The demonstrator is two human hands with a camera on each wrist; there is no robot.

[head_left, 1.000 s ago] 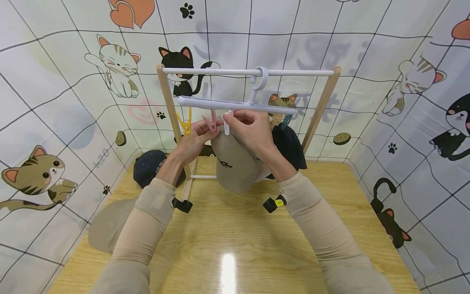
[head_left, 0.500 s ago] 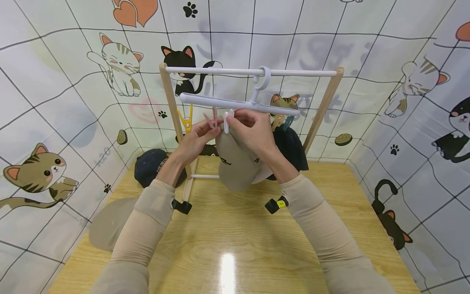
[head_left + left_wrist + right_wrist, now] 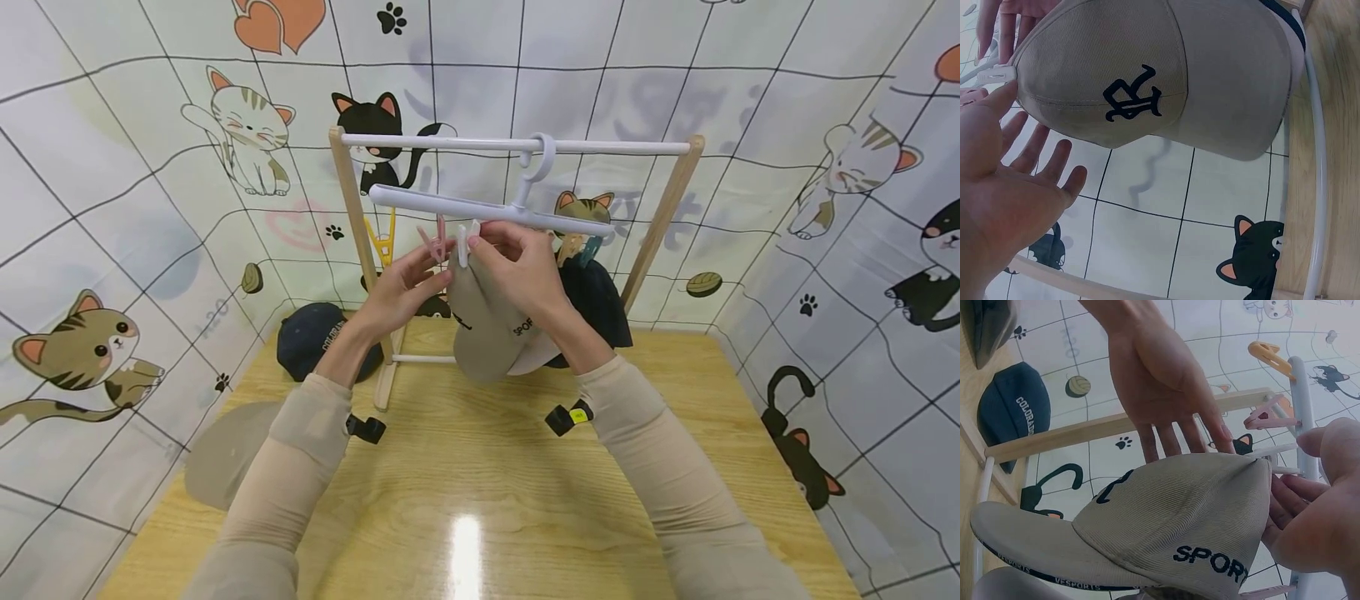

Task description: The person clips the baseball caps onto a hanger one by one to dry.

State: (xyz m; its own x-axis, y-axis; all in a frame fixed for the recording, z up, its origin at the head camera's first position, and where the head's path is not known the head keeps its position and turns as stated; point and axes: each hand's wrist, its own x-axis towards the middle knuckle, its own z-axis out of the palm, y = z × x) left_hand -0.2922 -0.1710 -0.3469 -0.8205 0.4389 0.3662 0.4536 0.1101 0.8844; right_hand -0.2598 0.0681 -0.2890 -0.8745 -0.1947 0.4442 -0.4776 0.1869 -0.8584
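A beige baseball cap (image 3: 483, 337) with dark lettering hangs crown up below the lavender hanger (image 3: 442, 202), its brim pointing down. A white clothespin (image 3: 462, 247) sits at the top of its crown, in line with the hanger bar. My right hand (image 3: 528, 271) has its thumb and fingers about the clothespin and the cap's top edge. On the other side, my left hand (image 3: 1010, 175) is spread with relaxed fingers, its fingertips close to the crown. A pink clothespin (image 3: 437, 246) hangs just above the left thumb.
A wooden rack with a white rod (image 3: 450, 142) carries the hanger. A yellow clothespin (image 3: 384, 242) hangs left; a dark cap (image 3: 592, 300) hangs right. On the table (image 3: 420, 475) lie a navy cap (image 3: 311, 337) and another beige cap (image 3: 232, 454).
My left thumb and fingers have come away from the cap's crown and opened. The clothespin and cap have shifted slightly up and right in view, and the SPORT lettering shows more.
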